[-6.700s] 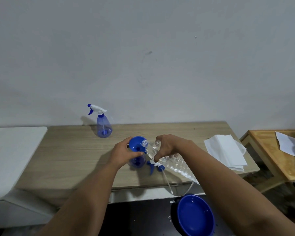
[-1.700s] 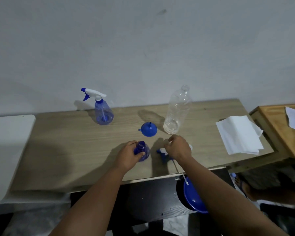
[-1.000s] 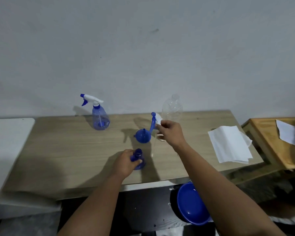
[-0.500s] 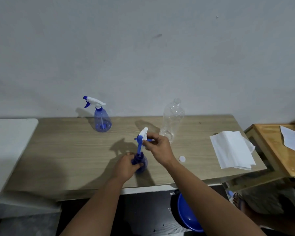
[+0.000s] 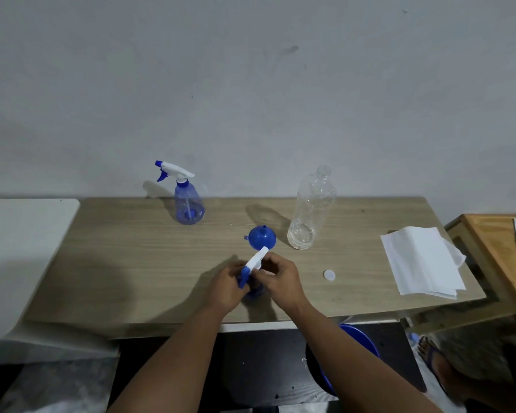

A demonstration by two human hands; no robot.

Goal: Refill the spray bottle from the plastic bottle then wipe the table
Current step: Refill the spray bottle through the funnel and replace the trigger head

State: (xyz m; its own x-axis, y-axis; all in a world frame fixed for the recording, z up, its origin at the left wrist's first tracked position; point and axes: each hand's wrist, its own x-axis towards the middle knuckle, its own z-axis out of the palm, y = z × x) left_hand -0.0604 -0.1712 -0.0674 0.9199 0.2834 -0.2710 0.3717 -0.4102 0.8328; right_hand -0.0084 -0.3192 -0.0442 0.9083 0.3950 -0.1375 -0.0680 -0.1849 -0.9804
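A small blue spray bottle [image 5: 254,293] stands near the front edge of the wooden table [image 5: 131,257], mostly hidden by my hands. My left hand [image 5: 225,286] grips its body. My right hand [image 5: 279,278] holds the white and blue spray head [image 5: 252,265] on top of its neck. The clear plastic bottle [image 5: 310,210] stands upright and uncapped behind, nearly empty. A blue funnel [image 5: 262,237] lies upside down just left of it, and a white cap [image 5: 329,275] lies to the right of my hands.
A second blue spray bottle [image 5: 186,198] stands at the back left by the wall. Folded white paper towels [image 5: 420,260] lie at the table's right end. A blue basin [image 5: 361,350] sits on the floor under the front edge. A lower wooden table [image 5: 501,251] stands at right.
The plastic bottle and the funnel were set down on the table. My right hand picked up the spray head, carried it over and lowered it onto the bottle that my left hand holds.
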